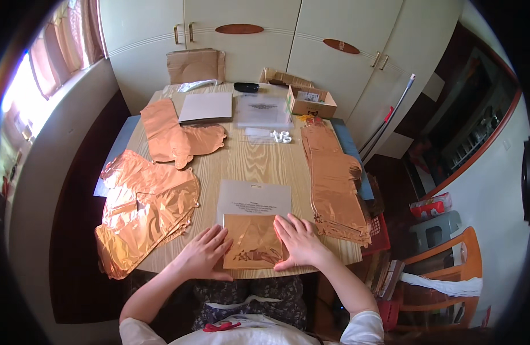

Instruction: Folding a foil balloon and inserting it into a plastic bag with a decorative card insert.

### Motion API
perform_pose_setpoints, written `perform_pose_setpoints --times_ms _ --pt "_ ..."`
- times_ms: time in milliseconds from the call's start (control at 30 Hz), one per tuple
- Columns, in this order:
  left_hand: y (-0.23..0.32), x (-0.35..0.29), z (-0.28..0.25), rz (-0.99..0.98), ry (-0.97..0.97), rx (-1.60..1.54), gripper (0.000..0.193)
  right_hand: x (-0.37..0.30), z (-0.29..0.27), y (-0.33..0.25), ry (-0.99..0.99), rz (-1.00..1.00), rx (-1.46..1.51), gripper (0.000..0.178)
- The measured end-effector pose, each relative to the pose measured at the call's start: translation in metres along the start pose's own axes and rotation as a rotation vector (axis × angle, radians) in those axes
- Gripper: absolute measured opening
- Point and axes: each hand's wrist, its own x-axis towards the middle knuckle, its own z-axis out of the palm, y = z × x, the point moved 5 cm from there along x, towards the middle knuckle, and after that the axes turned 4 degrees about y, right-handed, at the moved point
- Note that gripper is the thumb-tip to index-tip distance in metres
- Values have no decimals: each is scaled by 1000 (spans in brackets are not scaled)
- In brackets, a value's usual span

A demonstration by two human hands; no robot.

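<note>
At the near table edge lies a folded copper-coloured foil piece (254,244), flat and rectangular, covering the lower part of a clear plastic bag (250,192) with a hang hole and printed text. My left hand (204,253) rests at the foil's left edge with its fingers stretched out. Along the right edge lies my right hand (299,242), thumb and fingers spread, fingertips by the upper corner. To the left are large crinkled copper foil shapes (153,198), and behind them another flat foil shape (167,129). Several flattened foil shapes (334,181) are stacked on the right.
Farther back are a white stack of sheets (205,107), clear plastic bags (265,109), white ribbon rolls (281,137), a black object (246,87) and a cardboard box (312,100). Cabinets (242,52) stand behind the table. On the right is a wooden chair (469,264).
</note>
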Motion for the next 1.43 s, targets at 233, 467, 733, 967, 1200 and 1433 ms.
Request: perform_pose_setpoints --times_ms 233,467,733,967,1200,1433 --pt "18 -10 -2 -11 125 33 76 -9 0 -11 128 -86 137 105" --pt "20 -9 -2 56 245 105 54 -17 0 -17 92 -113 39 85" --pt "28 -9 0 146 352 228 36 -21 -6 -26 363 -226 88 56" --pt "36 -8 -5 222 358 293 24 -19 -7 -30 450 -263 63 49" --pt "39 1 -11 244 464 299 21 -17 -14 -28 447 -225 128 51" --pt "43 -1 -2 173 376 288 20 -18 -9 -27 458 -193 120 55"
